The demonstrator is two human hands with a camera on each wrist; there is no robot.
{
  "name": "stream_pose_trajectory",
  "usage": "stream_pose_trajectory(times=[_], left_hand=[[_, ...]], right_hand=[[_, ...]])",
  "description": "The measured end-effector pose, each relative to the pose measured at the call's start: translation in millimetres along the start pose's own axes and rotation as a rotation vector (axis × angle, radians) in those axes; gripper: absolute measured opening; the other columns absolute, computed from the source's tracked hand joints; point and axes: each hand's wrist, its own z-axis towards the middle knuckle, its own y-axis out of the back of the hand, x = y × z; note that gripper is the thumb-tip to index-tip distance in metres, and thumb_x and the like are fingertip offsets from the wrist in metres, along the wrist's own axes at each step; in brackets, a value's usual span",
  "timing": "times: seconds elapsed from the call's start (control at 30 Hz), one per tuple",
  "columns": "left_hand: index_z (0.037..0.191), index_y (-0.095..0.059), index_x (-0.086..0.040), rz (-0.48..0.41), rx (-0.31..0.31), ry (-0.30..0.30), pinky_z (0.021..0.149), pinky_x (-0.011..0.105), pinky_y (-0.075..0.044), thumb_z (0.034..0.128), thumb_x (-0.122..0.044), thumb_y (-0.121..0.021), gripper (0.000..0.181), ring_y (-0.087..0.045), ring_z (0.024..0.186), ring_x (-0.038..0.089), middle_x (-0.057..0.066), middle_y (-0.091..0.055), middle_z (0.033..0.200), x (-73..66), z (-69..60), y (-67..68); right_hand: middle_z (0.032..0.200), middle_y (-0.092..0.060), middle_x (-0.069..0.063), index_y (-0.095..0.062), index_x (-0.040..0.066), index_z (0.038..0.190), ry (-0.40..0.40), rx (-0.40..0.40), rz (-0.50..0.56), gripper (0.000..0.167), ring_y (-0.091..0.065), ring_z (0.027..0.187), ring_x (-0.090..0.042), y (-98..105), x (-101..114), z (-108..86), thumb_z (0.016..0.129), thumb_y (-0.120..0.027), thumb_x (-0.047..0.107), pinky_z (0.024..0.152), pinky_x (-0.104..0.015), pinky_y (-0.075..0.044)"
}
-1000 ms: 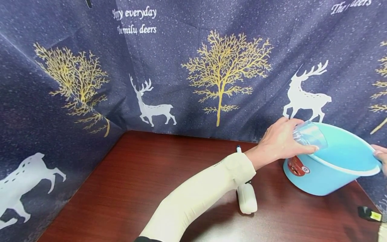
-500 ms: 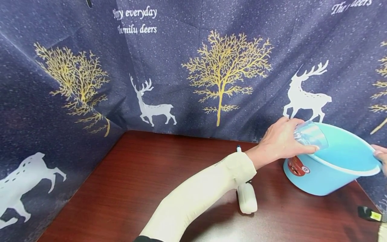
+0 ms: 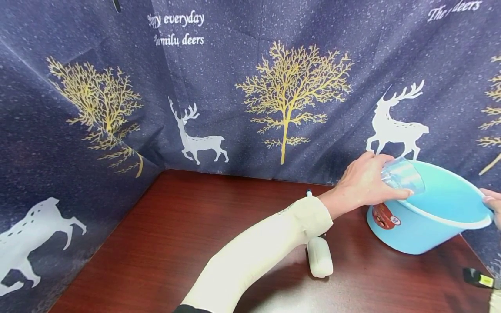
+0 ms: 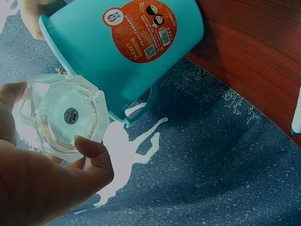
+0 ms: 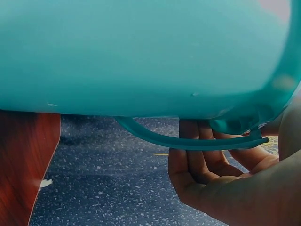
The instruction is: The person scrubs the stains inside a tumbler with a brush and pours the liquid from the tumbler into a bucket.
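A clear faceted cup (image 3: 403,176) lies tilted over the left rim of a light blue bucket (image 3: 411,228), its mouth toward the inside. My left hand (image 3: 362,180) grips the cup near its base, thumb on the near side. In the left wrist view the cup's angular base (image 4: 70,117) faces the camera, with a small round sticker on it. At the far right edge my right hand (image 3: 494,204) holds the bucket's rim, mostly out of the head view. The right wrist view shows its fingers (image 5: 193,165) curled up under the rim beside the bucket handle (image 5: 188,142). The bucket leans to the right.
A white elongated object (image 3: 320,257) lies on the reddish-brown table (image 3: 188,226), partly hidden under my left sleeve. A white piece with a dark tip (image 3: 309,192) shows beyond the sleeve. A dark blue cloth (image 3: 219,87) with deer and trees hangs behind the table.
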Motion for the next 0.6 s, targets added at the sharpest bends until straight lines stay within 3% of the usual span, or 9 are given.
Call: stream_pose_trajectory(times=[0.27,0.47,0.6], left_hand=[[0.148,-0.058,-0.043,0.017,0.003,-0.002,0.075,0.01,-0.045,0.075,-0.072,-0.083,0.082,-0.052,0.1,-0.007,-0.022,-0.055,0.119,-1.1,0.4,0.9],[0.149,-0.057,-0.043,0.026,0.013,-0.011,0.077,0.01,-0.045,0.0757,-0.072,-0.082,0.083,-0.052,0.1,-0.007,-0.021,-0.055,0.12,-1.2,1.6,0.6],[0.15,-0.056,-0.043,0.042,0.017,-0.018,0.078,0.011,-0.046,0.0763,-0.073,-0.081,0.083,-0.052,0.101,-0.006,-0.021,-0.055,0.121,-2.0,2.4,0.8]], right_hand=[[0.078,-0.069,0.03,-0.074,0.049,0.101,-0.025,-0.057,0.033,0.073,-0.058,0.064,0.017,3,-9,0.1,0.102,-0.029,-0.009,0.055,-0.001,-0.04],[0.079,-0.068,0.03,-0.074,0.049,0.1,-0.033,-0.028,0.045,0.079,-0.058,0.065,0.017,1,-4,0.7,0.099,-0.024,-0.012,0.055,-0.001,-0.04],[0.081,-0.068,0.031,-0.072,0.052,0.099,-0.067,-0.031,0.023,0.071,-0.06,0.067,0.017,12,-22,2.9,0.104,-0.033,-0.007,0.055,-0.002,-0.042]])
